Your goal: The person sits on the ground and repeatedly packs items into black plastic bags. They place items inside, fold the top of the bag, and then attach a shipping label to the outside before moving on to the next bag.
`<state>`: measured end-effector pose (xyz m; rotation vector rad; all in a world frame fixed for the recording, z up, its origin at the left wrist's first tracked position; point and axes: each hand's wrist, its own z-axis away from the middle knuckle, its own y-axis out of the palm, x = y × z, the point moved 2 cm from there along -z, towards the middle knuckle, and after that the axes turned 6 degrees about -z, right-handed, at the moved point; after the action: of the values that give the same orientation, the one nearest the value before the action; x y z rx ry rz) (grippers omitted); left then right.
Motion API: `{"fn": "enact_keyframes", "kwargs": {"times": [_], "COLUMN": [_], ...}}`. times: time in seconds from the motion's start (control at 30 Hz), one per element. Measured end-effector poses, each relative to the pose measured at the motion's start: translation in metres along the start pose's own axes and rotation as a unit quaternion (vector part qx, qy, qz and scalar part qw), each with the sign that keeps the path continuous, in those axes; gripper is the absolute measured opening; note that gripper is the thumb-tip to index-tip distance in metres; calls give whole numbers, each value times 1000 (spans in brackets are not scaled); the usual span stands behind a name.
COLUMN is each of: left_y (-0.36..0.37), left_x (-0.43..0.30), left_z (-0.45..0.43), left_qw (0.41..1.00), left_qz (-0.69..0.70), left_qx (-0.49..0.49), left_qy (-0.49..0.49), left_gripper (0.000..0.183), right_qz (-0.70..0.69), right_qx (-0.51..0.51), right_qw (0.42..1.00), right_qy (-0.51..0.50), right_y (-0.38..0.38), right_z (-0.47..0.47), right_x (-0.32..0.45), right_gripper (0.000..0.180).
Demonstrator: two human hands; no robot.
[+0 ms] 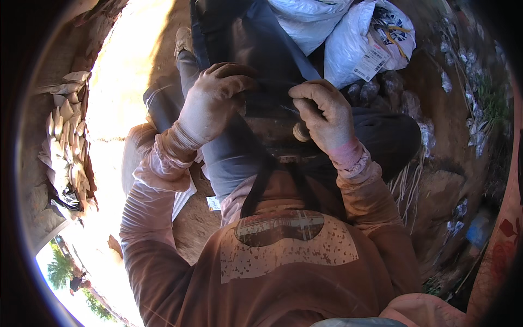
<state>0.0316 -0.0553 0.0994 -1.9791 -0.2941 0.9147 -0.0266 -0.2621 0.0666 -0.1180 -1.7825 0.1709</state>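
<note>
In a pale, soil-stained work glove, my left hand [218, 100] hovers over the dark sheeting on my lap with its fingers bent. Its fingertips are blurred against the dark material, so whether it holds anything is unclear. Opposite it is my right hand [325, 112], gloved too, with index finger and thumb curled towards each other. Whatever may be between them is too small to make out. Just under the right fingers shows a small round tan object [301, 133], perhaps a tape roll. Black plastic-like sheeting [261, 45] drapes from between the hands over my legs.
Beyond the right hand stands a white woven sack [343, 53] of foil-like strips, with yellow-handled pliers [394, 36] on top and a printed label. A second white sack [304, 24] adjoins it. Filled tan bags [67, 131] line the left; plastic-wrapped bundles [392, 86] lie right.
</note>
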Motion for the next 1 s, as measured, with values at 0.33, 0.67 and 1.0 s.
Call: {"fn": "enact_keyframes", "kwargs": {"times": [0.33,0.67,1.0], "left_y": [7,2,-98], "left_x": [-3,-7,38], "left_z": [-7,-14,9], "left_qw": [998,996,960], "left_qz": [-41,-80,121], "left_qx": [32,-18,-252], "left_qy": [39,41,-18], "left_gripper": [21,17,46], "right_qz": [109,-75,529], "right_qx": [-29,51,7], "right_qw": [981,992,837], "right_qy": [-155,-84,142], "right_y": [32,12,-199], "right_z": [-15,-5,7], "right_x": [29,26,-32], "right_gripper": [16,15,30]}}
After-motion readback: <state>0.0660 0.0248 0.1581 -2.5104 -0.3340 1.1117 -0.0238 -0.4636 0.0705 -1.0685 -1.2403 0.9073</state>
